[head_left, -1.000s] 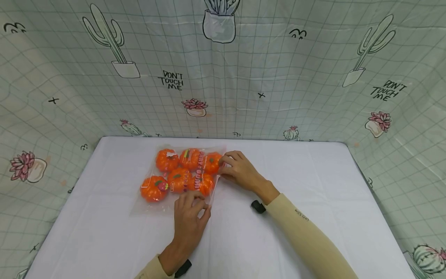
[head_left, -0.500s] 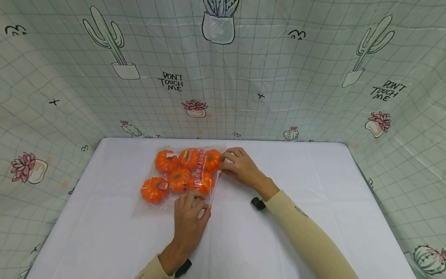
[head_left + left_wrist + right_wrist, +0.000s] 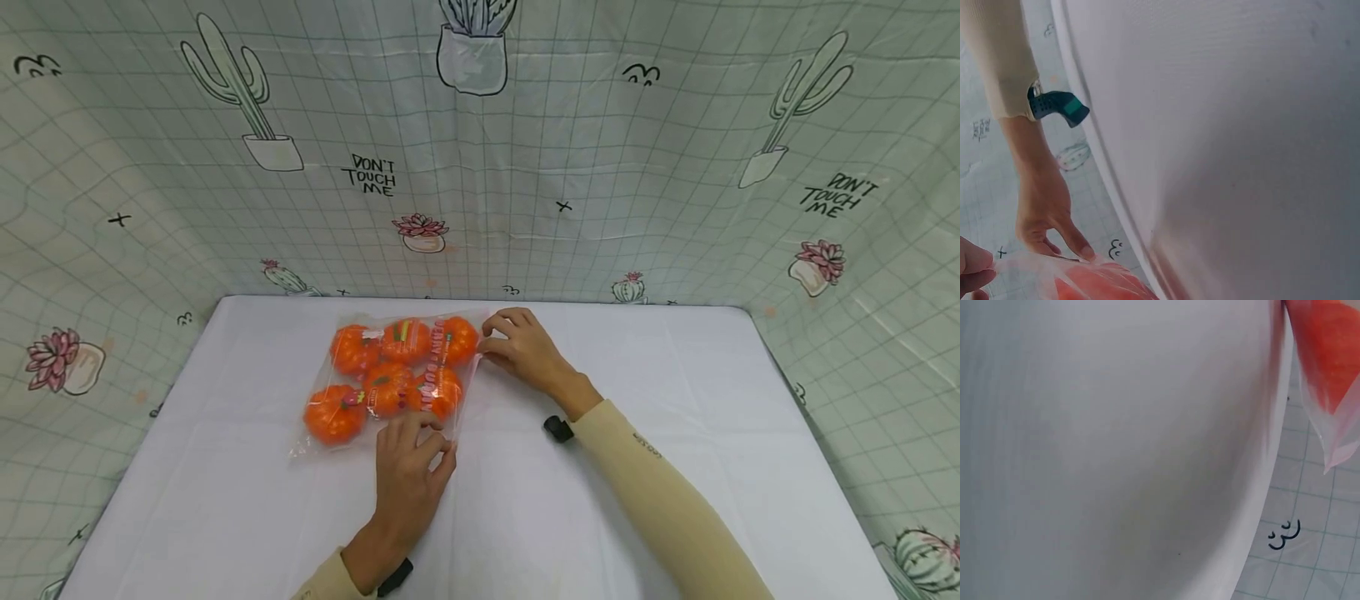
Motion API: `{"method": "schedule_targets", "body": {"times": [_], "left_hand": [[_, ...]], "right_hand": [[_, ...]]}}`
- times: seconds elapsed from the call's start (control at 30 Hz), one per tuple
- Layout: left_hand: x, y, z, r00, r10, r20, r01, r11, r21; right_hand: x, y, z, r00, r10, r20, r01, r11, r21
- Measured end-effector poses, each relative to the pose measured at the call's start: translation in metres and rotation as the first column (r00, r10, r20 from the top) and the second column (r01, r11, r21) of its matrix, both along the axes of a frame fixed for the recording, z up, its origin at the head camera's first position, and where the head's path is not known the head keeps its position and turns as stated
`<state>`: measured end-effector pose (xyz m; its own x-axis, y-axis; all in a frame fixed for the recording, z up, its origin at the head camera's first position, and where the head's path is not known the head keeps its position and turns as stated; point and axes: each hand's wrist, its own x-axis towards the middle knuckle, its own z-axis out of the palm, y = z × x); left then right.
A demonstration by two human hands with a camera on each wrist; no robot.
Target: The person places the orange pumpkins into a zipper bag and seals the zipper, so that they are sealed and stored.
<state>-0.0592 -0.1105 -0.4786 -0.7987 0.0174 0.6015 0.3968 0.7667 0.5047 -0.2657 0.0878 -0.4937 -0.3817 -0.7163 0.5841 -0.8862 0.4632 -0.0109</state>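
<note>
A clear plastic bag with pink lettering (image 3: 431, 367) lies near the back of the white table, holding several orange, ribbed, pumpkin-like pieces (image 3: 335, 414). At the bag's near right corner, my left hand (image 3: 408, 471) pinches the plastic between thumb and fingers. My right hand (image 3: 525, 350) grips the right edge close to the far corner. In the left wrist view, the left fingertips (image 3: 975, 265) pinch the plastic at the lower left, with the right hand (image 3: 1047, 206) across from them. The right wrist view shows the bag's corner (image 3: 1338, 444) but no hand.
A white cloth covers the table (image 3: 637, 375). Behind it and along both sides hangs a grid-patterned curtain (image 3: 517, 150) with cactus drawings. Each wrist carries a small dark device; the right one (image 3: 558, 428) shows beside the sleeve cuff.
My right hand has moved slightly away and to the right, drawing that edge of the bag with it. The pieces inside have shifted a little. My left hand has stayed almost still.
</note>
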Motion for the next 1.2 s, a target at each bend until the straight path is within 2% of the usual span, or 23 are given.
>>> {"method": "schedule_targets", "body": {"times": [0.23,0.47,0.67,0.9,1.2], "left_hand": [[0.001,0.0,-0.001,1.0,-0.001,0.006,0.001,0.999,-0.05],[0.001,-0.001,-0.003,0.999,-0.009,-0.048,0.004,0.995,-0.095],[0.0,-0.002,-0.005,0.997,-0.005,-0.081,-0.005,0.992,-0.122],[-0.001,-0.002,-0.005,0.995,0.008,-0.097,-0.02,0.991,-0.13],[0.001,-0.002,-0.004,0.997,0.017,-0.079,-0.026,0.993,-0.117]], "right_hand": [[-0.007,0.003,-0.002,0.999,-0.017,0.04,0.016,1.0,0.017],[-0.016,0.005,-0.001,0.996,-0.04,0.081,0.038,0.999,0.031],[-0.02,0.003,0.002,0.997,-0.033,0.073,0.03,0.999,0.042],[-0.026,0.003,0.003,0.995,-0.046,0.088,0.041,0.997,0.061],[-0.036,0.005,-0.001,0.996,-0.041,0.076,0.037,0.998,0.054]]}}
